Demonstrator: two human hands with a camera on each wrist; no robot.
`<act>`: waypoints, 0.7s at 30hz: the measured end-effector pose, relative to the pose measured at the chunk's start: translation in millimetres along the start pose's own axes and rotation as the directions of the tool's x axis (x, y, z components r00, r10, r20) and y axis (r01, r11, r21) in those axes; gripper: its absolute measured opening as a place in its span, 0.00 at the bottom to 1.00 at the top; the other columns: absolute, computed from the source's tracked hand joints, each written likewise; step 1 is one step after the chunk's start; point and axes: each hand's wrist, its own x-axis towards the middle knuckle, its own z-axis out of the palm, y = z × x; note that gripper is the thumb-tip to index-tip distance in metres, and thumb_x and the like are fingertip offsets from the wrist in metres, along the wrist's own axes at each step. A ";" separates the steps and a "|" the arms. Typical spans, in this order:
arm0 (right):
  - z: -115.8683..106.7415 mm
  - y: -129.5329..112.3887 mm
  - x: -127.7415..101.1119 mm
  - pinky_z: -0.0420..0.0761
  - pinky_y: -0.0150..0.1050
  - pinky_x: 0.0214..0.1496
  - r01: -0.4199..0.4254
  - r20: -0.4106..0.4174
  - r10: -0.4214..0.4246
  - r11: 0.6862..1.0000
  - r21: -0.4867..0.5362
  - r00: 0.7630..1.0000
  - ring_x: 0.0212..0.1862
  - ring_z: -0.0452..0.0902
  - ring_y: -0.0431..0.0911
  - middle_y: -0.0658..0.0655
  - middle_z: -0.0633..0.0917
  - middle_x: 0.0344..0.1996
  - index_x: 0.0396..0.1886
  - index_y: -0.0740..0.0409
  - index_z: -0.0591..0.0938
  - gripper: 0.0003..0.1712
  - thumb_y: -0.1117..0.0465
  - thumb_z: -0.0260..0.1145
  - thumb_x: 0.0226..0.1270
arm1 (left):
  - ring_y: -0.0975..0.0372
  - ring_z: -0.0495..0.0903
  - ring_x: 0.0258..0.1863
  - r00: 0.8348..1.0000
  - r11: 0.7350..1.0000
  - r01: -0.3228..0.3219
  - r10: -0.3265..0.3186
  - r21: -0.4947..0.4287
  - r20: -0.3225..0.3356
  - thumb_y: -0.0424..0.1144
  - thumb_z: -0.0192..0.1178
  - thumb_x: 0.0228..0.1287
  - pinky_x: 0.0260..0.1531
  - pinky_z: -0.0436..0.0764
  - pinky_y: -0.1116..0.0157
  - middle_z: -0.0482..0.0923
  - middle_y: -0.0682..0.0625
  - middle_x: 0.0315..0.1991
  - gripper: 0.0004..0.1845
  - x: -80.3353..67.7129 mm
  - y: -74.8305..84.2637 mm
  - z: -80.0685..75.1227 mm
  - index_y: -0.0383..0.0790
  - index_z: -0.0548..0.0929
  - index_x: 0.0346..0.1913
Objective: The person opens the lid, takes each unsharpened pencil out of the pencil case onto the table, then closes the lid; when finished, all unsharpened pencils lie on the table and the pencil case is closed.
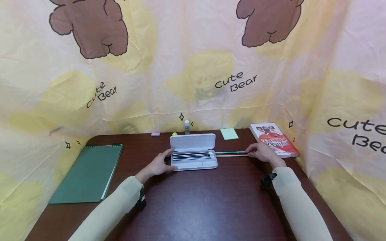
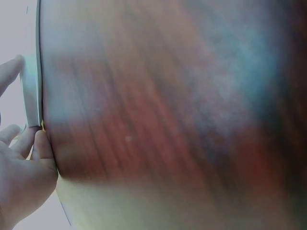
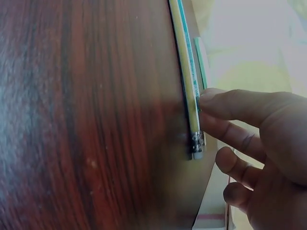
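A white pencil case [image 1: 193,166] stands on the table with its lid [image 1: 193,142] raised and several dark pencils [image 1: 191,156] lying inside. At its left end my left hand [image 1: 157,164] holds the case, thumb at the front corner and fingers toward the hinge side. Right of the case, a blue pencil [image 3: 188,45] and a yellow pencil [image 3: 184,72] lie side by side on the table. My right hand [image 1: 261,152] pinches the blue pencil near its eraser end, thumb and index fingertips against it. The other right fingers are loosely bent.
A green spiral pad [image 1: 87,174] lies at the left. Along the back are a purple eraser [image 1: 155,134], a glue stick [image 1: 187,127], a small yellow object [image 1: 174,134] and pale green sticky notes [image 1: 229,134]. A red and white book [image 1: 274,140] lies back right, beside my right hand.
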 end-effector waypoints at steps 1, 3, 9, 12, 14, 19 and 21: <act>0.5 -0.8 0.2 0.75 0.55 0.56 0.005 -0.006 -0.005 1.000 0.003 1.000 0.49 0.74 0.54 0.58 0.86 0.48 0.48 0.51 0.87 0.11 0.56 0.68 0.68 | 0.51 0.64 0.73 1.000 1.000 0.001 -0.001 0.001 0.001 0.51 0.74 0.55 0.74 0.57 0.43 0.64 0.45 0.75 0.52 -0.1 0.3 -0.1 0.53 0.55 0.79; 1.4 -3.2 0.0 0.75 0.55 0.56 0.015 -0.017 -0.015 1.000 0.009 1.000 0.50 0.74 0.54 0.58 0.86 0.49 0.49 0.50 0.87 0.12 0.55 0.68 0.68 | 0.52 0.64 0.73 1.000 1.000 0.006 -0.006 0.002 0.000 0.51 0.74 0.55 0.74 0.57 0.44 0.64 0.46 0.75 0.52 -0.5 0.8 -0.2 0.54 0.55 0.79; 4.8 -16.4 -0.4 0.74 0.53 0.55 0.052 -0.032 -0.052 0.998 0.020 0.998 0.52 0.74 0.53 0.57 0.86 0.50 0.50 0.48 0.86 0.13 0.53 0.68 0.68 | 0.52 0.63 0.73 1.000 1.000 0.020 -0.020 -0.002 0.001 0.51 0.75 0.55 0.75 0.56 0.44 0.64 0.46 0.75 0.52 -1.4 0.9 0.5 0.55 0.55 0.79; 5.7 -26.2 -0.6 0.74 0.51 0.54 0.079 -0.027 -0.078 0.996 0.038 0.997 0.51 0.74 0.53 0.56 0.86 0.49 0.51 0.49 0.86 0.14 0.53 0.68 0.68 | 0.52 0.63 0.73 1.000 1.000 0.014 -0.014 -0.004 0.000 0.50 0.74 0.56 0.75 0.56 0.43 0.63 0.46 0.75 0.52 -1.3 0.8 0.8 0.54 0.55 0.79; 6.9 -33.0 0.1 0.74 0.49 0.53 0.093 -0.028 -0.092 0.995 0.040 0.995 0.50 0.75 0.52 0.54 0.87 0.48 0.51 0.49 0.87 0.14 0.52 0.68 0.68 | 0.52 0.63 0.73 1.000 1.000 0.009 -0.009 -0.006 -0.001 0.49 0.74 0.56 0.75 0.56 0.43 0.64 0.46 0.75 0.52 -1.0 1.1 0.8 0.54 0.55 0.79; 12.7 -50.8 4.6 0.74 0.46 0.51 0.143 -0.014 -0.143 0.989 0.034 0.990 0.48 0.75 0.51 0.53 0.87 0.47 0.51 0.50 0.86 0.15 0.52 0.67 0.69 | 0.53 0.64 0.72 1.000 1.000 0.007 -0.007 -0.002 -0.004 0.49 0.75 0.55 0.75 0.56 0.44 0.64 0.46 0.75 0.52 -0.3 0.7 0.9 0.53 0.56 0.79; 16.6 -58.4 6.7 0.73 0.46 0.51 0.153 -0.005 -0.153 0.988 0.036 0.988 0.48 0.75 0.50 0.52 0.87 0.46 0.51 0.49 0.86 0.14 0.52 0.67 0.69 | 0.53 0.65 0.72 1.000 1.000 0.007 -0.007 0.002 -0.006 0.50 0.75 0.55 0.75 0.56 0.44 0.64 0.46 0.75 0.52 0.0 0.3 1.1 0.53 0.56 0.79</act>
